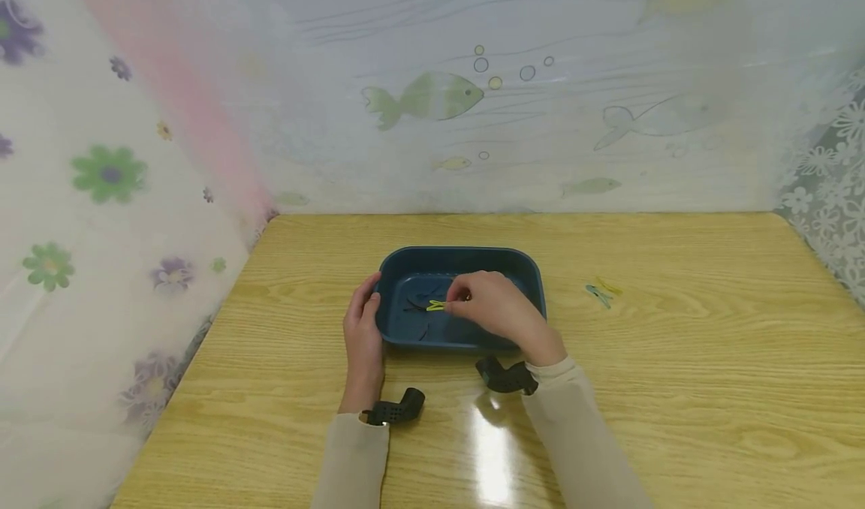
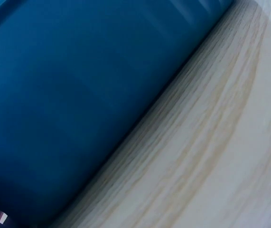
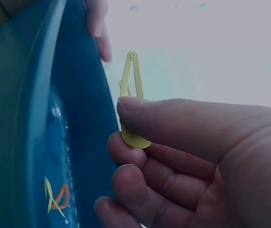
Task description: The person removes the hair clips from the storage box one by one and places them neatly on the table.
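My right hand (image 1: pixel 496 306) is over the inside of a dark blue plastic tub (image 1: pixel 459 345). Between thumb and forefinger it pinches a yellow snap hair clip (image 3: pixel 134 78), whose narrow riveted end points up in the right wrist view; a thin yellow piece shows just behind it. My left hand (image 1: pixel 363 329) holds the tub's left side, its fingers and thumb at the rim. Thin dark pieces (image 1: pixel 423 332) lie on the tub floor. The right wrist view also shows an orange clip (image 3: pixel 61 197) inside, crossed by a yellow one (image 3: pixel 49 190).
On the wooden table (image 1: pixel 676 389), right of the tub, lie a light blue clip (image 1: pixel 598 296) and a yellow clip (image 1: pixel 610 287). A black wrist camera (image 1: pixel 402 406) is strapped on each wrist. Patterned sheets (image 1: pixel 541 134) hang behind and beside the table.
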`<state>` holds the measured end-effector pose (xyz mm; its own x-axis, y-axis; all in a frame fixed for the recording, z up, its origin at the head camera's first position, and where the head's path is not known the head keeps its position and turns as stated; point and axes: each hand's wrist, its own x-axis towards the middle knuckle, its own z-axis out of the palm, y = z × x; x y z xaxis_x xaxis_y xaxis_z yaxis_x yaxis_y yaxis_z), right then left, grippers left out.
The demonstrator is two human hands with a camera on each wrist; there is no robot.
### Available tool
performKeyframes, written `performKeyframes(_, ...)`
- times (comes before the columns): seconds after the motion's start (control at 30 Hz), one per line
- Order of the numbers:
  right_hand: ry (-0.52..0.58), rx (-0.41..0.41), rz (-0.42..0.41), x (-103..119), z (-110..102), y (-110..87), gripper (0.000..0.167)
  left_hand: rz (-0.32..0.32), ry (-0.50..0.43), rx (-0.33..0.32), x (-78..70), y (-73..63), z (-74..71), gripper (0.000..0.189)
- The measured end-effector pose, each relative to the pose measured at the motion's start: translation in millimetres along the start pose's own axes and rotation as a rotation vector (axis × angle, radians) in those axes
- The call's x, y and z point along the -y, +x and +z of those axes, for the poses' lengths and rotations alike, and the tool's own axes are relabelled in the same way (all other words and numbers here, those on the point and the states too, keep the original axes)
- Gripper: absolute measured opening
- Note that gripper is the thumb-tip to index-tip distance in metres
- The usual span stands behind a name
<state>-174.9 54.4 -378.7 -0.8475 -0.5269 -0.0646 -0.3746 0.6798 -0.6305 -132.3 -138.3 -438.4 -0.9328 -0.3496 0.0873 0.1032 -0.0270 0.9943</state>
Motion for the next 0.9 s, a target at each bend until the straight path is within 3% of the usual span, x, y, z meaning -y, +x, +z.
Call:
performKeyframes(0.2, 0.055, -0.027, -0.02, -4, -3, -2.6, 0.011, -0.004, -0.015, -0.002, 1.7, 0.5, -0.2, 0.033)
performKeyframes(0.7, 0.074, -0.107, -0.069, -20, -15, -10.0, 0.017, 0.012, 0.004, -0.001, 1.4, 0.5, -0.5, 0.034)
performKeyframes(0.9, 0.097, -0.117, -0.047, -32, -23, -11.8, 0.018, 0.015, -0.015, 0.01, 2.0, 0.6, -0.5, 0.033)
